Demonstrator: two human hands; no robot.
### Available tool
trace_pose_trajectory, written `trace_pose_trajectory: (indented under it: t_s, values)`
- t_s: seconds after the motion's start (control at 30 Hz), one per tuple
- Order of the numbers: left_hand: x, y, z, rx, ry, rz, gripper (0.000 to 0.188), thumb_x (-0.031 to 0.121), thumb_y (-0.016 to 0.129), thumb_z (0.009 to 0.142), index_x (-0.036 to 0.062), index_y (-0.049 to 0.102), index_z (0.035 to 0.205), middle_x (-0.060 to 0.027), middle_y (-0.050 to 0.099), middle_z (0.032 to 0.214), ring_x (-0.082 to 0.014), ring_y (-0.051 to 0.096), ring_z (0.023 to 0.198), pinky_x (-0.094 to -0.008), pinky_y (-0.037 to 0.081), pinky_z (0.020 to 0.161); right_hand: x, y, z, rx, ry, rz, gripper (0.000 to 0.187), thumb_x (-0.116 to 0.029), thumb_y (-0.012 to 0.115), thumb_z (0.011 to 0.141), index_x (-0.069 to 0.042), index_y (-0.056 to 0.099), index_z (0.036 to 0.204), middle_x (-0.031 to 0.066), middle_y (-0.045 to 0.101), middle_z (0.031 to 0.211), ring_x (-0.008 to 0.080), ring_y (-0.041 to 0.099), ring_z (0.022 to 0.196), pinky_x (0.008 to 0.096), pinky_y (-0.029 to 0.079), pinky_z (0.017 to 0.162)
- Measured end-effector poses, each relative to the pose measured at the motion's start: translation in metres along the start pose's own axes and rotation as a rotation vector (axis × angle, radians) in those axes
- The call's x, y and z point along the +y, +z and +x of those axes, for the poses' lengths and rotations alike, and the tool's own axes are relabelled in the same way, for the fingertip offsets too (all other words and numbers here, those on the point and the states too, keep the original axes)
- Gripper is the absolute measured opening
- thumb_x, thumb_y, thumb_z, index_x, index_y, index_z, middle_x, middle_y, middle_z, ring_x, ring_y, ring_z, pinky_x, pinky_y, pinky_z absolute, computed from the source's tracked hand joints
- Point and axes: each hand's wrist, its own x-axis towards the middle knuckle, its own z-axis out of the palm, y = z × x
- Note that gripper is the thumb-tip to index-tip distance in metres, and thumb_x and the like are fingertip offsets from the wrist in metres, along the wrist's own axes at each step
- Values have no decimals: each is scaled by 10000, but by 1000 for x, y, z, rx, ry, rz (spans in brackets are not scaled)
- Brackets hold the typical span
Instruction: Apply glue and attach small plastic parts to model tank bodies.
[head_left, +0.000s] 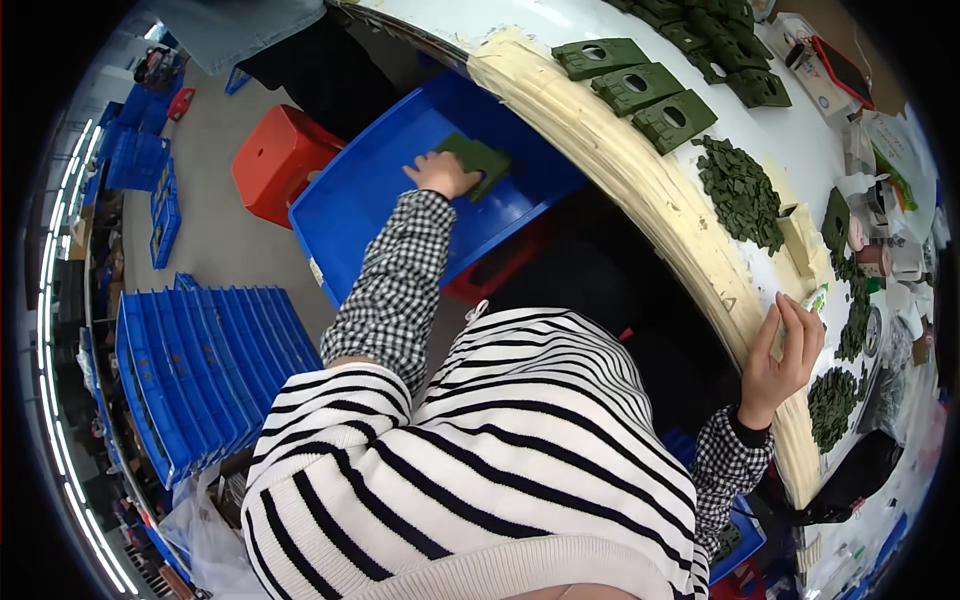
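My left hand [443, 175] reaches down into a blue plastic bin [375, 215]. Its fingers are on the edge of a flat dark-green plastic part [480, 165], which is partly covered by the hand. At the padded table edge, my right hand [782, 365] has its fingers bent around something largely hidden. A bit of white and green [817, 299] shows beyond the fingertips, and I cannot make out what it is. Beside that hand lie piles of small dark-green pieces [740, 190]. Farther along the table, green hull-shaped parts with round holes [672, 120] sit in a row.
A red stool [280, 165] stands left of the bin, and stacked blue trays [210, 370] are at the lower left. More green parts [725, 45] are heaped at the table's far end, near a red-edged phone [843, 72]. Another person's dark-clothed leg [320, 75] is behind the bin.
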Motion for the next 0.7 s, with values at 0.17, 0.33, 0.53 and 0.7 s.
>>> trace_pose_trajectory:
  t_s: [0.17,0.33,0.53,0.7]
  values:
    - [78,33,21,-29,96,33,570,498,650,793,149,612,1243,-149,448,1403,-348,292,1363,-625,89,1117,1,1,-3,7,23,-53,155,8,663,810,-18,681,961,101,642,935,283,577,920,389,434,883]
    - [107,81,42,99,131,5,469,431,585,838,177,631,1230,-120,454,1407,-326,265,1378,-651,5,1103,-4,3,2,25,9,-51,135,4,666,795,-18,660,928,105,626,920,307,565,900,405,431,863]
    - [120,64,7,-23,238,57,759,646,462,840,251,330,1474,-103,320,1514,-361,195,1408,-691,8,1062,-4,-3,4,2,54,-53,147,-6,671,784,-27,655,929,99,610,897,291,569,868,441,428,893]
    - [81,71,1,219,392,-130,657,520,602,808,136,496,1331,-178,465,1370,-416,371,1285,-685,215,1022,-4,-4,7,-9,78,-16,181,-8,681,755,-28,660,934,92,607,899,274,573,867,452,430,904]
